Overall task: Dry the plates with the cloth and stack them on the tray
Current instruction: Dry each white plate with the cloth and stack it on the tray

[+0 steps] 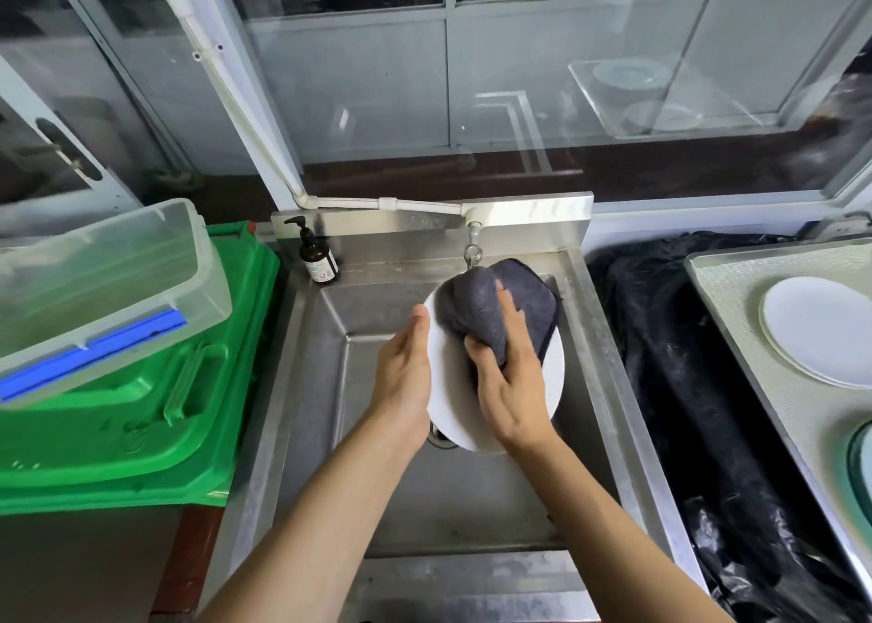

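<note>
Steel sink (302, 433); above it, a round white plate (448, 386), tilted. Left hand (406, 372) clasps its rim. Right hand (512, 386) pinches a fuzzy grey cloth (476, 306) onto its face. Right: textured tray (736, 320), stacked plates (816, 329).

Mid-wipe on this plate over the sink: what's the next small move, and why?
Probably sweep the grey cloth down over the bare lower half of the white plate. The right hand has it bunched on the upper part, while the left hand steadies the plate's left edge. Dried plates already sit on the tray.
</note>
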The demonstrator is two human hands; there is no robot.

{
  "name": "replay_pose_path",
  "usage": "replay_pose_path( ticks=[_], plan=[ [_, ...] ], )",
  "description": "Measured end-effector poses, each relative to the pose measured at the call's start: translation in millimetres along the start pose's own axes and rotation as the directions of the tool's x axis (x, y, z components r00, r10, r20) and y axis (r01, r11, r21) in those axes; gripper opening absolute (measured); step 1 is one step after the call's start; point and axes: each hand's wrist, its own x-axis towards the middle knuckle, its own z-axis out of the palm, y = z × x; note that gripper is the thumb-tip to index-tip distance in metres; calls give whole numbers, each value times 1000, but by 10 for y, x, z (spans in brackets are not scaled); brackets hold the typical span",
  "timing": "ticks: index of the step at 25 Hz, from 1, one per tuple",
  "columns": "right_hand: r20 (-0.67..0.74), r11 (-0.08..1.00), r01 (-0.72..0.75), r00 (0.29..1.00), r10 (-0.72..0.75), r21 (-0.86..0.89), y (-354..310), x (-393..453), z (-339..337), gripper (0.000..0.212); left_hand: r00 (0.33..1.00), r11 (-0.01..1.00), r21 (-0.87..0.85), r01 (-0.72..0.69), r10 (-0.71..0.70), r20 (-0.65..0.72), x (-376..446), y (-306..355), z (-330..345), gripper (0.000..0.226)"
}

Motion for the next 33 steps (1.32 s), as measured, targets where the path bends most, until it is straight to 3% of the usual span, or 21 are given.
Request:
replay_pose_path(
  ticks=[3,6,7,12,15,17,20,24,27,30,32,33],
  plan=[
    [95,988,150,985,-147,-24,11,-77,68,60,1000,999,-38,27,-27,7,47,43,-28,32],
    [-6,996,-89,996,89,14,9,12,1,62,999,1000,0,20,-20,-25,35,44,-41,32],
    [9,994,-103,995,102,25,-17,5,-5,63,999,1000,2,25,-25,-24,32,61,-26,31],
    [196,995,97,976,-93,-10,-162,-356,98,59,992,991,-104,86,-95,-87,101,245,-78,34],
    [252,958,246,946,-205,-145,-40,-513,-10,57,991,990,-116,77,-89,-99,127,320,-151,29],
    [221,925,295,944,-244,-240,73,-542,-126,60,989,992,-102,73,-86,-121,136,340,-164,27],
    [81,908,234,972,-220,-348,262,-527,-246,62,990,994,-76,75,-83,-116,123,330,-215,28],
    [-132,953,35,988,-78,-300,304,-304,-300,62,993,996,-32,86,-89,-78,70,286,-200,26],
    [-195,958,45,975,-103,-282,148,-9,-235,62,995,993,-82,90,-94,-46,40,327,-139,34],
    [-178,973,9,983,-51,-230,-13,217,-111,66,998,993,-112,38,-43,-45,65,400,-112,34],
    [-69,995,12,997,-19,-103,-136,184,54,68,999,995,-98,-4,0,-36,67,401,-85,30],
    [-8,994,84,996,-85,-77,-179,123,142,67,999,995,-93,-21,18,-28,68,378,-78,37]
  ],
)
